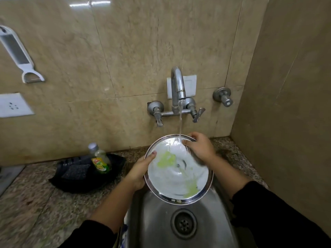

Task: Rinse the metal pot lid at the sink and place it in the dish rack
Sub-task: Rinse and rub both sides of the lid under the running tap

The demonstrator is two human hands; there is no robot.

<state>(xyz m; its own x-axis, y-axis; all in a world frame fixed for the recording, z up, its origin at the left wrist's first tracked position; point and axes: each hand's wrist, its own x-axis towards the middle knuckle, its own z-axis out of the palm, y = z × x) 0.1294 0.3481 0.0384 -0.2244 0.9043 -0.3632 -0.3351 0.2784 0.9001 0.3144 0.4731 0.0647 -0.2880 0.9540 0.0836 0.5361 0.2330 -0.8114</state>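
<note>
Head view: the wall-mounted tap runs a thin stream of water down onto the far part of the metal pot lid, which is held above the steel sink, near its back edge and over the basin. Two lever handles flank the tap, and a separate valve projects from the tiled wall to its right. On the speckled bench left of the sink lies a black tray carrying a dark scrub pad and a tilted bottle of green dish liquid. A white peeler hangs on the wall at upper left, above a white wall socket. The sink drain is open to view below the lid. The lid's near rim overlaps the sink's back portion, hiding it. The right fingers are motion-blurred, so their exact contact on the lid cannot be resolved. Both forearms are cut off by the lower frame edge, with dark sleeves pushed up. The lid is round, shiny steel with a raised rim, tilted toward the camera, its inner face coated in white foam with yellow-green smears; a small fixing shows at its centre. The left hand grips the lid's left rim, thumb over the edge. The right hand rests on the far right rim, fingers spread across the wet surface.
</note>
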